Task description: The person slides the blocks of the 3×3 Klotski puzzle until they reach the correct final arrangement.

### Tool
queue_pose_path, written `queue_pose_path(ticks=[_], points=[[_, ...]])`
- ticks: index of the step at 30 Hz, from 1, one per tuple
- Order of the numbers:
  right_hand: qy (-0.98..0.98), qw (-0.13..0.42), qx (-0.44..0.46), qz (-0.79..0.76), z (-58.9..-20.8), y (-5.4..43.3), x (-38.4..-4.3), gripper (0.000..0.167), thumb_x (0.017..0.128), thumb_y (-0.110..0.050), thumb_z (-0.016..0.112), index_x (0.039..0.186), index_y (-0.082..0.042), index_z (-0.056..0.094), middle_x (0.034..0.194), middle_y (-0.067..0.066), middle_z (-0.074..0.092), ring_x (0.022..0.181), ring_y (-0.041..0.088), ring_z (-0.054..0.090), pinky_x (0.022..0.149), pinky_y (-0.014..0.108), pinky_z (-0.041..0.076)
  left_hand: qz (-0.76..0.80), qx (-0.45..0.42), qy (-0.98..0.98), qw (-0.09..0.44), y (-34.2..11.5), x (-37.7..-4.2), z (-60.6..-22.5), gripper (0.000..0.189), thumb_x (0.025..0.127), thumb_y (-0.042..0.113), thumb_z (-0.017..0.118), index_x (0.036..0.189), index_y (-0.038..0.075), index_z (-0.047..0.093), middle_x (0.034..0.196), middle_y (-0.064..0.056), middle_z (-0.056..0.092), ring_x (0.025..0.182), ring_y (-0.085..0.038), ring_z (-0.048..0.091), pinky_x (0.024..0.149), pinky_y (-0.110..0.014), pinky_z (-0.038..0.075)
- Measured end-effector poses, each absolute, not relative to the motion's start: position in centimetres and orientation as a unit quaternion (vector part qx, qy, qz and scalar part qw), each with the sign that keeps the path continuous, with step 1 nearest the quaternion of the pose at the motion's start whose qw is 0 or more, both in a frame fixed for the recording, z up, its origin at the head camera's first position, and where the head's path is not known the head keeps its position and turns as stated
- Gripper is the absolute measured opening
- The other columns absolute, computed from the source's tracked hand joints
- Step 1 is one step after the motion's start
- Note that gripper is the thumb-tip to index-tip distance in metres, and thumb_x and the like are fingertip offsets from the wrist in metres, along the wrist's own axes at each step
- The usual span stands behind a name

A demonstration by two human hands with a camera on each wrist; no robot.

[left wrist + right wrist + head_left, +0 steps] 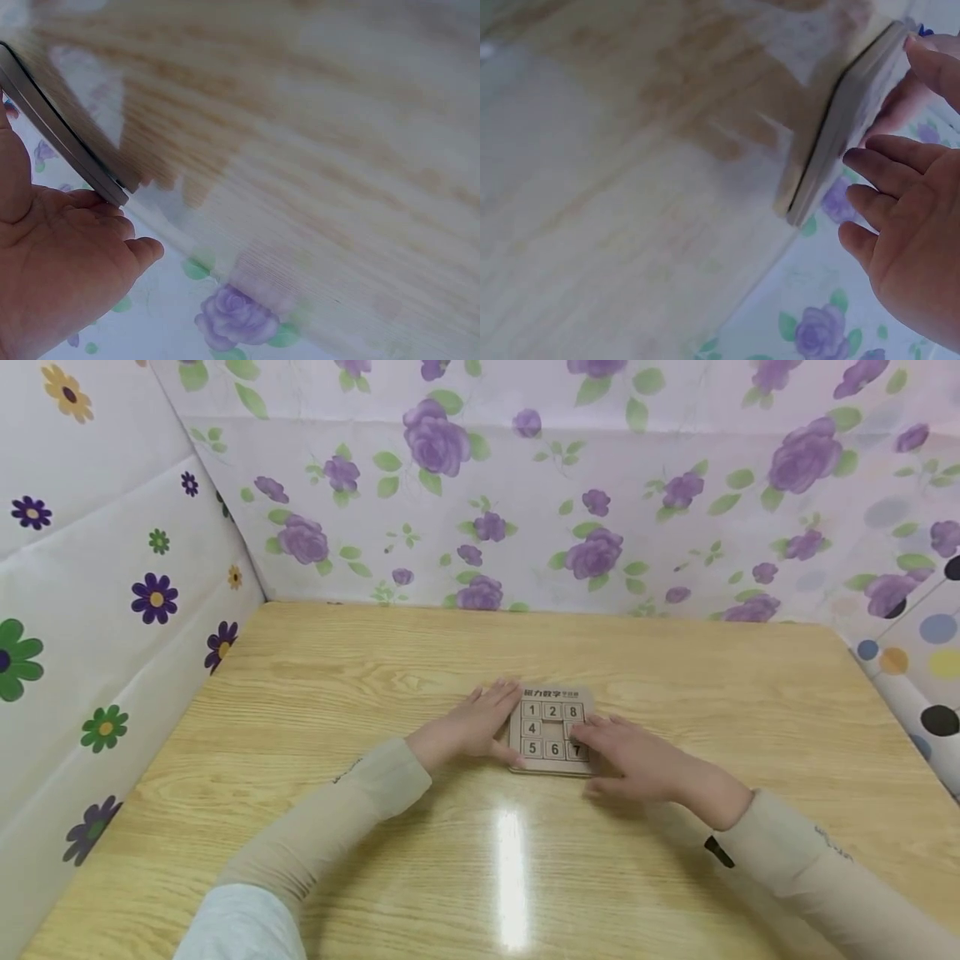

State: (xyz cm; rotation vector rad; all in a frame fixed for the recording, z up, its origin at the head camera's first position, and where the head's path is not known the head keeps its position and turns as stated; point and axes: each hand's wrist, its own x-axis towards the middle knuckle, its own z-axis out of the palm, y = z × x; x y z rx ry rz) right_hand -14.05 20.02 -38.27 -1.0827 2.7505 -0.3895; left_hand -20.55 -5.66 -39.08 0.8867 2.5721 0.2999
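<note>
The number puzzle board (552,731) lies flat on the wood-grain tabletop (375,647), between the two hands. A heading in Chinese characters runs along its upper rim; the smaller characters at the heading's right end are too small to read.

Tile positions, top row: 1, 2, 8. Middle row: 4 at left, a bare recess at centre, and a right-hand tile (568,730) largely covered by a finger; its number cannot be read. Bottom row: 5, 6, 7.

Left hand (482,727): grip spread. The fingers extend to the board's upper left corner and the thumb reaches the lower left corner. The hand covers part of the left edge.

Right hand (633,764): grip spread, fingers extended, thumb apart. A fingertip rests over the middle-row right tile; the fingers hide part of the right edge. Contact pressure cannot be determined.

Left wrist view: the board appears edge-on and is cut off by the picture border; the left fingers are partly concealed behind it. Right wrist view: the board is again edge-on, so the numbers cannot be read, and the right hand is cropped.

Both sleeves are beige; the right sleeve (832,877) runs out of frame.
</note>
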Motion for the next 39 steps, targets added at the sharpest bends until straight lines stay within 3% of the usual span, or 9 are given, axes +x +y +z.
queue_pose_path(ticks=[20, 31, 39], points=[[0.909, 0.114, -0.379, -0.129, -38.3, 18.2, -14.8, 0.074, 0.085, -0.033, 0.067, 0.144, 0.001, 0.037, 0.150, 0.018, 0.036, 0.140, 0.039, 0.027, 0.115, 0.057, 0.020, 0.109, 0.315, 0.922, 0.198, -5.7, -20.7, -39.1, 0.117, 0.073, 0.063, 0.068, 0.153, 0.006, 0.004, 0.160, -0.010, -0.003, 0.148, -0.023, -0.005, 0.120, -0.042, -0.002], [0.911, 0.083, -0.371, -0.158, -37.7, 19.8, -15.4, 0.066, 0.085, -0.024, 0.068, 0.139, 0.003, 0.042, 0.143, 0.019, 0.045, 0.137, 0.044, 0.031, 0.113, 0.060, 0.022, 0.108, 0.316, 0.921, 0.202, -5.7, -20.8, -39.5, 0.118, 0.073, 0.062, 0.069, 0.153, 0.006, 0.003, 0.160, -0.010, -0.003, 0.147, -0.023, -0.005, 0.120, -0.043, -0.002], [0.911, 0.084, -0.374, -0.154, -37.7, 21.0, -14.5, 0.068, 0.083, -0.028, 0.071, 0.139, -0.001, 0.044, 0.143, 0.016, 0.046, 0.136, 0.043, 0.034, 0.112, 0.061, 0.023, 0.112, 0.319, 0.919, 0.201, -5.7, -20.8, -39.4, 0.118, 0.073, 0.061, 0.069, 0.153, 0.006, 0.002, 0.160, -0.009, -0.004, 0.147, -0.023, -0.006, 0.120, -0.043, -0.002]])
